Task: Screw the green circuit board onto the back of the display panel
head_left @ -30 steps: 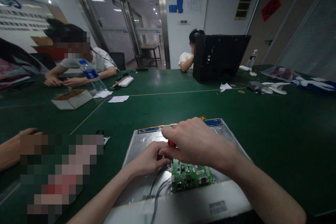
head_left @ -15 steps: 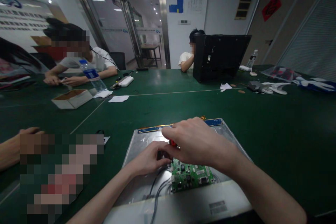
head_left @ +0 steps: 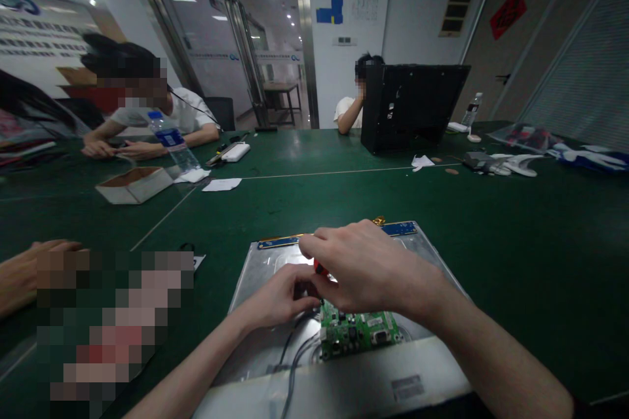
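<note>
A flat metal-backed display panel (head_left: pixel 255 281) lies in front of me, with a green circuit board (head_left: pixel 361 330) on its back. My right hand (head_left: pixel 361 262) is closed over the board's upper left, palm down, around what looks like a red-handled screwdriver (head_left: pixel 320 267); its shaft and tip are hidden. My left hand (head_left: pixel 282 294) is beside it at the board's upper left corner, fingers curled together near the tool; what they pinch is hidden. Grey cables (head_left: pixel 293 363) run from the board's left side over the panel. A narrow blue circuit strip (head_left: pixel 400 229) lines the panel's far edge.
Another person's hand (head_left: pixel 29 275) rests at the left beside a pixelated patch. Farther off are an open box (head_left: pixel 135 186), a water bottle (head_left: pixel 171 137), papers (head_left: pixel 222 184), a large black casing (head_left: pixel 415 105) and gloves (head_left: pixel 515 163). Two people sit across the green table (head_left: pixel 295 190).
My right hand has turned slightly, its fingers and the red handle shifting a little left. My left hand stays in place at the board's corner.
</note>
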Tool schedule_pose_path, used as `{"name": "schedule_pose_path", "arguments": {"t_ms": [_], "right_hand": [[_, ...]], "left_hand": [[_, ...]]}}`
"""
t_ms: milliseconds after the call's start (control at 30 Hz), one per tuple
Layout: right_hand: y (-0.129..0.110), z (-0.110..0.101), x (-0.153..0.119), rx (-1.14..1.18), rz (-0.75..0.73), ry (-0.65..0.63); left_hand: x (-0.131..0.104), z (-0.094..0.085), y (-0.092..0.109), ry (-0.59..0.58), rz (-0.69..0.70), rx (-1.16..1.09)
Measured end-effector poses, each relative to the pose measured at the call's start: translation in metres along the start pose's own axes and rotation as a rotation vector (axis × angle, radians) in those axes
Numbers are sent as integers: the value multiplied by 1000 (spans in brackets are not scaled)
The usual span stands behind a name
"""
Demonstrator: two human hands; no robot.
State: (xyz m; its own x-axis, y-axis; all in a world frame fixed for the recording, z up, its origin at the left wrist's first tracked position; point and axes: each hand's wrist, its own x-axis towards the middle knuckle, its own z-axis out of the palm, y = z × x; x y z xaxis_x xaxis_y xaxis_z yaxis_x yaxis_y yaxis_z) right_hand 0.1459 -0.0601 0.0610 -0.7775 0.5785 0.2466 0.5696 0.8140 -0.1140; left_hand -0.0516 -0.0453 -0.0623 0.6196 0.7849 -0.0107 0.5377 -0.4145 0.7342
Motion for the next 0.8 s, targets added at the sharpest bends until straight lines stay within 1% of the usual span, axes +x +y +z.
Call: {"name": "schedule_pose_path", "arguments": {"t_ms": [133,233,433,633,800], "right_hand": [[1,0,0,10,10,1],[2,2,2,-20,38,-8],[0,0,0,-1,2,9],[1,1,1,-26,33,-36],[0,0,0,-12,13,-12]], "left_hand": [[1,-1,1,22,13,10],[2,-1,2,7,4,-14],[1,1,1,16,-12,-8],[1,0,-1,37,-35,45],[0,1,2,30,-29,-1]]}}
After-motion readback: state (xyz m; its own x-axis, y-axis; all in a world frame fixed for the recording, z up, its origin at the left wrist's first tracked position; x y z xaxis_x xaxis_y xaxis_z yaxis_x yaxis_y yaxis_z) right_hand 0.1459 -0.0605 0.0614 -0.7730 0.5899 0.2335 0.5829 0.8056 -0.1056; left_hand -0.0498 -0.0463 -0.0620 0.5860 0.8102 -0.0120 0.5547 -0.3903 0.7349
